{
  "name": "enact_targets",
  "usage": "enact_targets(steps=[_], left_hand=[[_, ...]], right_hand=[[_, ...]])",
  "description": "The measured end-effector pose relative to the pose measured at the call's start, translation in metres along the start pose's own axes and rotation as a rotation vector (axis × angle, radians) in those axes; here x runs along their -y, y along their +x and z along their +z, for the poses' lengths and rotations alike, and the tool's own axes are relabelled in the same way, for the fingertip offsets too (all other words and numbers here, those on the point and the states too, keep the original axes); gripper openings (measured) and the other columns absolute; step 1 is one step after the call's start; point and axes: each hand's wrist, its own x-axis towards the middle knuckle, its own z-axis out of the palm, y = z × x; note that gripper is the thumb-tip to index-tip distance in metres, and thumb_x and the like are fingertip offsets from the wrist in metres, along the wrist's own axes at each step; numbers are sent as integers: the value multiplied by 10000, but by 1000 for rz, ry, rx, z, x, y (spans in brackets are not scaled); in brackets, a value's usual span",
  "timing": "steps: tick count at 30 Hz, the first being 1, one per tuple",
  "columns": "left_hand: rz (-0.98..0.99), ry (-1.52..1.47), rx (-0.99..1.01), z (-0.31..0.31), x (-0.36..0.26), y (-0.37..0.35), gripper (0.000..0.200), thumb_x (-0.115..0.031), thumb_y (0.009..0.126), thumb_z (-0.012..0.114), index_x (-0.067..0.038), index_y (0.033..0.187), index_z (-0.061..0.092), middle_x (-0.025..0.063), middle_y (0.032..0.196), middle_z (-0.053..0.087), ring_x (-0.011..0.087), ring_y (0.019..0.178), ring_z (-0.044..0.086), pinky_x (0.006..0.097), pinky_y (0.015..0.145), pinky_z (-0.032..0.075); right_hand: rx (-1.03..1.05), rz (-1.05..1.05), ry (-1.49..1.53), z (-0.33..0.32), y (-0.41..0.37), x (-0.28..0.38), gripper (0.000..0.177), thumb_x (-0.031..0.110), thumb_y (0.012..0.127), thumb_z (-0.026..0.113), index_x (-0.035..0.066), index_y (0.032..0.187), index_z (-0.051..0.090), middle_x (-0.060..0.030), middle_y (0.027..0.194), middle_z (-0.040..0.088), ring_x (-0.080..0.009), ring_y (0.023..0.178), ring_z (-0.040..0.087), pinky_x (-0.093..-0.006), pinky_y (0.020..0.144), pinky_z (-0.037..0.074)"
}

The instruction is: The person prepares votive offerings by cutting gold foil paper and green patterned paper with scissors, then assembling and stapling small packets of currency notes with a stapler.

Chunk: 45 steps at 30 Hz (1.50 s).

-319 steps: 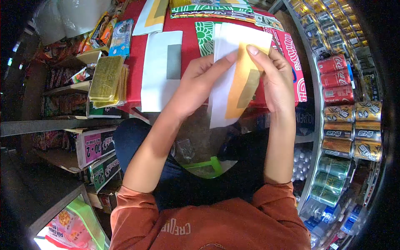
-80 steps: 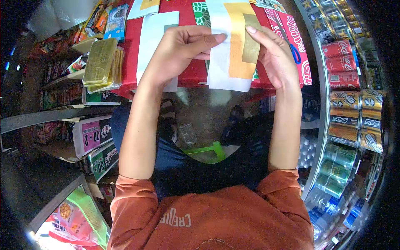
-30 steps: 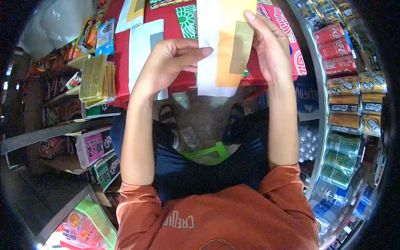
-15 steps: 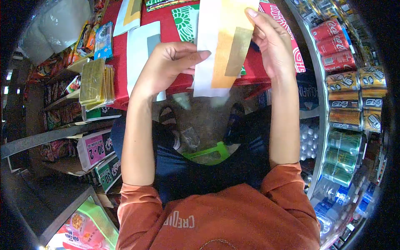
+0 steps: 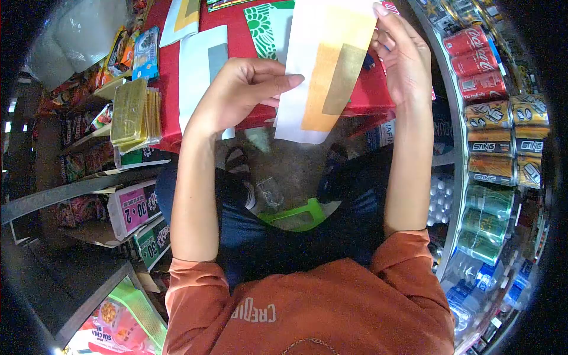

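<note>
Between my hands, above the near edge of a red table (image 5: 252, 36), is a white sheet of joss paper (image 5: 325, 68) with an orange panel and a dull gold square. My left hand (image 5: 245, 89) is closed on its left edge, thumb in front and fingers partly hidden behind. Up at the right edge, my right hand (image 5: 407, 62) pinches the sheet between thumb and fingers. Left of it, another white sheet with a grey square (image 5: 195, 74) lies partly under my left wrist. Beyond that lies a sheet with a gold patch (image 5: 179, 22).
Green-and-white patterned paper (image 5: 258, 26) lies behind the held sheet. A plastic-wrapped yellowish stack (image 5: 131, 115) sits at the table's left edge. Snack shelves flank the left; Coca-Cola cans (image 5: 473, 62) and Sting cans (image 5: 490, 142) line the right. Below is a green plastic piece (image 5: 296, 214).
My right hand has moved slightly right and up, and the sheet's upper part has shifted right with it. My left hand keeps its hold on the left edge.
</note>
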Motion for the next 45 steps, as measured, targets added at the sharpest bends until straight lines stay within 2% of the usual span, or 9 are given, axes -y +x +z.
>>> enact_targets(steps=[2, 5, 8, 11, 15, 18, 27, 36, 45], left_hand=[[-6, 11, -8, 0, -1, 0, 263, -247, 970, 715, -26, 1104, 763, 47, 954, 763, 106, 830, 712, 274, 771, 590], [9, -6, -64, 2, -4, 1, 245, -237, 967, 713, -41, 1103, 768, 45, 953, 763, 100, 819, 711, 270, 767, 590], [6, -88, -175, 3, -8, 0, 227, -224, 971, 699, -49, 1102, 764, 41, 958, 766, 99, 830, 720, 265, 767, 589], [28, -137, -215, -4, -3, 1, 213, -208, 974, 687, -52, 1104, 754, 39, 956, 769, 101, 858, 727, 265, 774, 589], [42, -267, -281, -6, -5, 1, 222, -223, 975, 684, -58, 1111, 746, 36, 987, 768, 100, 876, 728, 250, 800, 580], [42, -340, -326, -9, -2, 3, 237, -254, 958, 710, -69, 1100, 753, 32, 993, 764, 95, 874, 723, 229, 799, 576], [39, -401, -366, -11, 3, 5, 245, -284, 945, 733, -79, 1079, 747, 13, 970, 758, 81, 858, 714, 224, 803, 569], [14, -402, -381, -9, 3, 6, 247, -289, 950, 728, -86, 1089, 743, 3, 971, 752, 70, 851, 707, 212, 777, 571], [-3, -405, -368, -8, -1, 4, 256, -301, 952, 723, -87, 1091, 738, 6, 985, 750, 82, 859, 712, 220, 788, 577]], right_hand=[[-5, -13, -19, -5, 3, -2, 228, 249, 949, 732, 41, 1041, 741, -35, 926, 754, -105, 773, 678, -260, 747, 516], [4, 64, 28, 3, -1, 0, 357, 317, 936, 744, 24, 1137, 711, -60, 940, 755, -122, 790, 683, -260, 756, 517], [265, 158, 5, 5, -5, -12, 375, 324, 923, 752, 15, 1136, 740, -57, 1033, 750, -117, 962, 677, -269, 885, 496], [452, 214, -256, 11, -14, -17, 434, 386, 923, 741, 20, 1155, 734, -52, 1038, 751, -104, 949, 681, -264, 865, 501], [531, 299, -323, 16, -16, -20, 450, 393, 909, 753, 20, 1162, 741, -54, 1022, 758, -98, 890, 696, -263, 803, 522], [522, 306, -309, 17, -18, -19, 438, 392, 898, 765, 22, 1134, 753, -57, 1006, 760, -98, 868, 696, -260, 779, 525], [580, 305, -324, 15, -13, -25, 317, 349, 862, 814, 54, 966, 764, 8, 870, 720, -68, 786, 653, -245, 724, 499], [544, 290, -293, 16, -17, -22, 296, 314, 856, 826, 59, 982, 742, 24, 860, 706, -60, 764, 631, -239, 706, 472], [560, 286, -272, 14, -12, -29, 249, 281, 848, 838, 82, 934, 718, 39, 841, 692, -49, 756, 622, -227, 684, 463]])
